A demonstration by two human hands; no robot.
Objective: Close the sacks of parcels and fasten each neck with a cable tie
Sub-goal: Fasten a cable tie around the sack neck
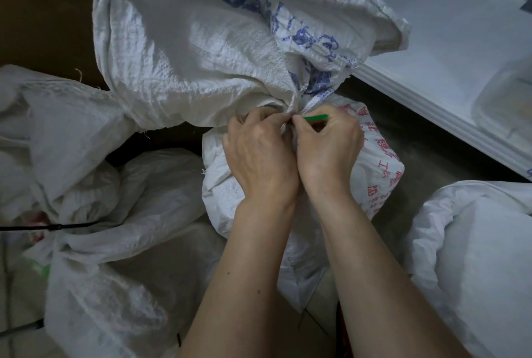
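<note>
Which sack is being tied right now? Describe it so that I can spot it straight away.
Start at the stack of white boards at upper right; the sack in the middle lies just left of it. Both hands, left hand and right hand, pinch its gathered neck. It alone bears a green cable tie.

Dim floor (426,153), white boards (449,49)

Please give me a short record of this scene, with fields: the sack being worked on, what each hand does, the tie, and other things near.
sack: white woven sack, red print, neck gathered
left hand: left hand grips the neck
right hand: right hand pinches the green cable tie at the neck
tie state: whether it is locked cannot be seen
nearby: other white sack with a black tie; white boards
</note>
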